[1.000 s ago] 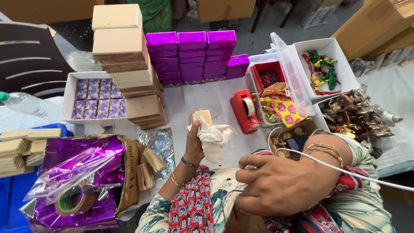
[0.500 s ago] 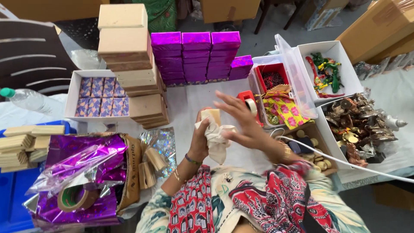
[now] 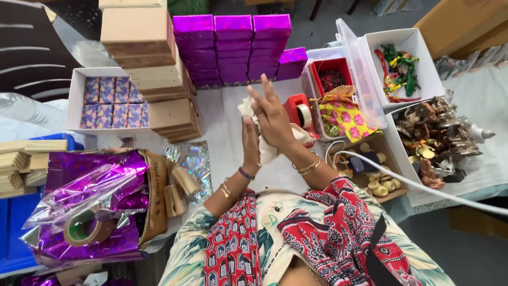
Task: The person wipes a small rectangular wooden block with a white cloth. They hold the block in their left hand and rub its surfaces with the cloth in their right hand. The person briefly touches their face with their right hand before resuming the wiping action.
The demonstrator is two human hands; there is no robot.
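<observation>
Two palms pressed on one half-wrapped piece, frame centre.
My left hand (image 3: pixel 250 144) and right hand (image 3: pixel 273 117) sandwich the white paper (image 3: pixel 269 152), still loose; beyond, purple boxes (image 3: pixel 233 47) already stacked at top centre.

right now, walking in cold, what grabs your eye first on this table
The stack of shiny magenta foil boxes at the table's far edge stands out most, echoed by the crumpled purple foil sheets at near left. In the middle, the left hand and right hand press a cream cloth bundle between them, beside a red tape dispenser.
</observation>
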